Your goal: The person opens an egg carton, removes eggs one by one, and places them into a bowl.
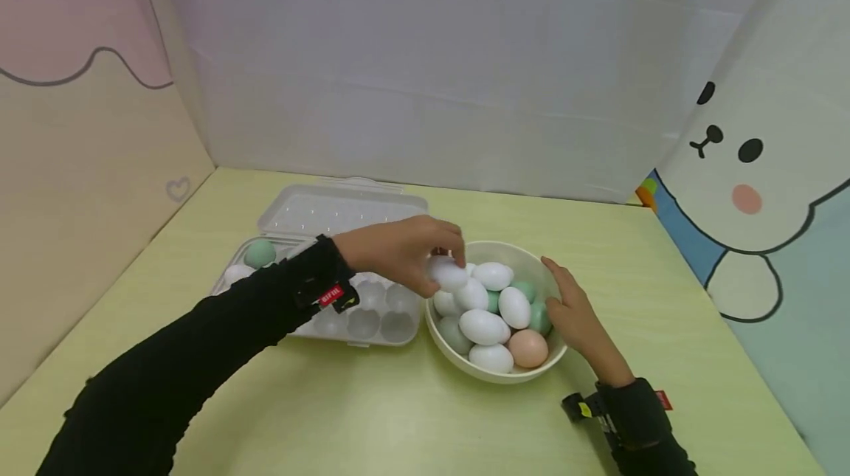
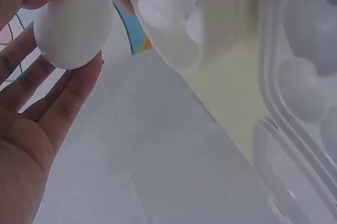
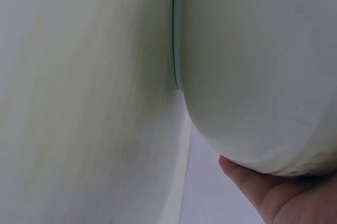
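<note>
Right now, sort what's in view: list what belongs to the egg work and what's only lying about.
In the work:
- left hand pinching a white egg
- right hand against the bowl
- bowl's eggs
- open egg tray, green egg in it

Lying about:
- bear-print panel
- pink panel

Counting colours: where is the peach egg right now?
In the head view, the peach egg lies in the bowl, front right, beside the right hand.
</note>
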`<state>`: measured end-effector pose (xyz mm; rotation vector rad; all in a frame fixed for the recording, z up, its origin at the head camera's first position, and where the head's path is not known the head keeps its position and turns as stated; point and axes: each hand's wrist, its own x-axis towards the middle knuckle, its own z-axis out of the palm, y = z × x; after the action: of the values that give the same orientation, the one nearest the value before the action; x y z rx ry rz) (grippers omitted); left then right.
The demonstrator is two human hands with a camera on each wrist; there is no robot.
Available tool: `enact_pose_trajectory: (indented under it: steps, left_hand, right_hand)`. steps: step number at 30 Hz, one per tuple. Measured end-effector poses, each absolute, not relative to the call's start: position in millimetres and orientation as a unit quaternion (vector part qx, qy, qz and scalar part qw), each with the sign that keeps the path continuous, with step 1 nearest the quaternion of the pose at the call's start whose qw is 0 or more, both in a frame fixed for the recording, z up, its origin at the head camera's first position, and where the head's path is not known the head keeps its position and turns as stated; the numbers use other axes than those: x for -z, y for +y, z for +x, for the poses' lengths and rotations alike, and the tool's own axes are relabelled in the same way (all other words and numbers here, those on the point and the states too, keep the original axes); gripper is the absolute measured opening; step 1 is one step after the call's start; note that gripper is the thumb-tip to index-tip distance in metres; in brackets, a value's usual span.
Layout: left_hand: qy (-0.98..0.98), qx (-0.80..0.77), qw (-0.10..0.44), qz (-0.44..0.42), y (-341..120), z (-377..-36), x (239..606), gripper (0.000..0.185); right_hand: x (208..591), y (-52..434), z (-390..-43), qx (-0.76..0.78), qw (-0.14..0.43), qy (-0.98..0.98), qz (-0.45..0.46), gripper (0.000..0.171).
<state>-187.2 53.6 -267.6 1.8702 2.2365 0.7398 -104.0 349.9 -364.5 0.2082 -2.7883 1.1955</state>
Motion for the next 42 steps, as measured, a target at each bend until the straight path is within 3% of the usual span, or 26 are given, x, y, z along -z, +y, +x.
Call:
enact_pose_trajectory:
  steps: [9,20,30,42]
  left_hand:
    - [0.684,-0.201,0.112,0.692,130.4,-173.0,273.2,0.025]
    - [0.689,-0.116,0.159,0.697,160.7,-164.3,282.7,0.041]
    - [0.711,-0.090,0.152,0.681,161.0,-162.6,286.5,0.038]
    - [0.743,-0.104,0.137,0.647,126.8,-169.2,280.7,0.032]
  right_hand:
    - [366.8,351.3,-102.8,-0.407,0.056,-0.908,0.080,0.061]
    - [365.5,349.6,-103.2,-0.400,0.045,-0.913,0.069,0.055]
    - [368.1,351.5,-103.2,-0.406,0.057,-0.908,0.082,0.056]
    - [368.5,351.8,-105.2,-0.398,0.069,-0.910,0.087,0.063]
